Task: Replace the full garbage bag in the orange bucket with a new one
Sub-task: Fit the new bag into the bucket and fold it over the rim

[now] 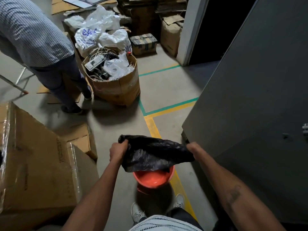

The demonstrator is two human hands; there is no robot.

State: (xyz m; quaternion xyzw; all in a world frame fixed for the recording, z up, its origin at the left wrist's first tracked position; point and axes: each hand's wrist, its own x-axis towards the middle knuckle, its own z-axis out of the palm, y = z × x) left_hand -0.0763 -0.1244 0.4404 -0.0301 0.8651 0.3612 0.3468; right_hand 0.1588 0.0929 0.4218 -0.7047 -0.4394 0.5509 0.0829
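Observation:
An orange bucket [152, 180] stands on the floor just ahead of my feet, and its visible inside is bare. A black garbage bag [155, 153] hangs stretched above it, with its lower edge touching the far rim. My left hand [117, 151] is shut on the bag's left edge. My right hand [194, 148] is shut on the bag's right edge. The far part of the bucket is hidden behind the bag.
A large cardboard box [38, 165] stands at my left. A grey metal door [250, 97] rises at my right. Ahead sits a carton full of cables and plastic bags [115, 77], and a person [41, 47] stands beside it. Yellow and green tape lines [153, 127] mark the floor.

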